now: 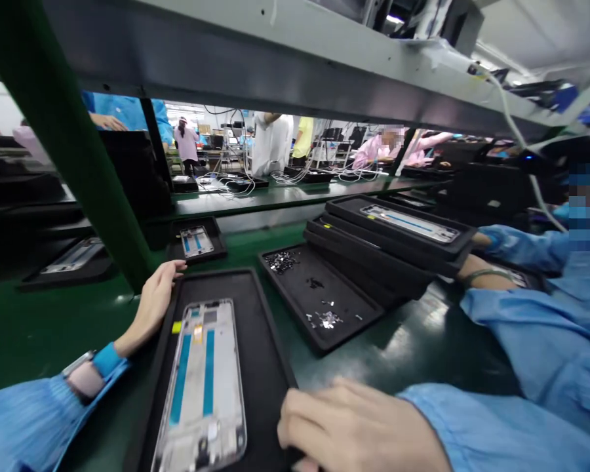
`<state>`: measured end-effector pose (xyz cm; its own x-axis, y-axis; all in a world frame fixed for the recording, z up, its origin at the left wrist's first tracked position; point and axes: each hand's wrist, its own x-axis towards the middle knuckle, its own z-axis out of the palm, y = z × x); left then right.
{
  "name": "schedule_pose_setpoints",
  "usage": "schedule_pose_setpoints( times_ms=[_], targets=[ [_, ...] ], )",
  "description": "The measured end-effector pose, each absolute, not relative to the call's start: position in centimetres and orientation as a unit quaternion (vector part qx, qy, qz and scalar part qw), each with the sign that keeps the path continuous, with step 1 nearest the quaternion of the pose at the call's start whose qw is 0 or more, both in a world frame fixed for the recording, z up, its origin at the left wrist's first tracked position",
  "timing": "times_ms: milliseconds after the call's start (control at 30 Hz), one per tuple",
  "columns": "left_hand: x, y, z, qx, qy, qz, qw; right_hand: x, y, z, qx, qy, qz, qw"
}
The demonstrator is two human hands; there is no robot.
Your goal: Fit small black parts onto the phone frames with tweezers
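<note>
the left hand [155, 298] lies along the far left edge of a black tray [260, 351], with its fingers half bent and touching the corner; because the palm side is hidden, i cannot tell if it grips. the right hand [349, 426] is nearer, and its curled fingers are closed on the right edge of the same tray. between the two hands, inside this tray, lies a silver phone frame [195, 387] with two blue strips [209, 373], and a small yellow label [176, 327] is at its left side, close to the left hand. beyond the right hand, a shallow parts tray [349, 285] carries small shiny pieces [328, 319] and darker ones [315, 282]. behind that is a stack of black trays [364, 242], and at its right end is a co-worker's hand [474, 270]. just past the left fingertips, a smaller-looking tray [219, 242] holds another frame [195, 242]. all these trays are on the green bench [255, 236].
</note>
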<state>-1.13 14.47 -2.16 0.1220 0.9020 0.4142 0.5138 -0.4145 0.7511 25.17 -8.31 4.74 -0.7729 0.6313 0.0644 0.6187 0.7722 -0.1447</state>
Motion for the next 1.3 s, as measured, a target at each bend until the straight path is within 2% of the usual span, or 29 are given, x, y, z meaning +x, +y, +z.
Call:
schedule_pose_setpoints(
  times_ms=[133, 267, 367, 433, 600, 1033, 1300],
  targets=[
    [-0.4, 13.3, -1.4, 0.763, 0.479, 0.373, 0.223, 25.8, -9.8, 3.7, -0.359, -0.929, 0.086, 0.035],
    [0.4, 12.1, -1.2, 0.812, 0.472, 0.286, 0.189, 30.0, -4.8, 4.1, -0.381, -0.897, 0.124, 0.187],
    [1.2, 11.1, -1.1, 0.812, 0.479, 0.286, 0.172, 33.7, 1.9, 4.2, -0.525, -0.806, 0.101, 0.255],
    [1.7, 10.4, -1.1, 0.812, 0.478, 0.289, 0.167, 35.2, 6.3, 3.8, -0.6, -0.756, 0.099, 0.244],
    [2.3, 9.5, -1.3, 0.823, 0.469, 0.278, 0.16, 35.4, 11.6, 1.5, -0.628, -0.734, 0.106, 0.235],
    [2.6, 8.9, -0.5, 0.82, 0.474, 0.27, 0.172, 34.7, 11.3, 0.3, -0.633, -0.738, 0.023, 0.231],
    [3.1, 8.2, 0.4, 0.815, 0.465, 0.308, 0.158, 32.9, 9.4, 3.2, -0.626, -0.727, 0.034, 0.28]
  ],
)
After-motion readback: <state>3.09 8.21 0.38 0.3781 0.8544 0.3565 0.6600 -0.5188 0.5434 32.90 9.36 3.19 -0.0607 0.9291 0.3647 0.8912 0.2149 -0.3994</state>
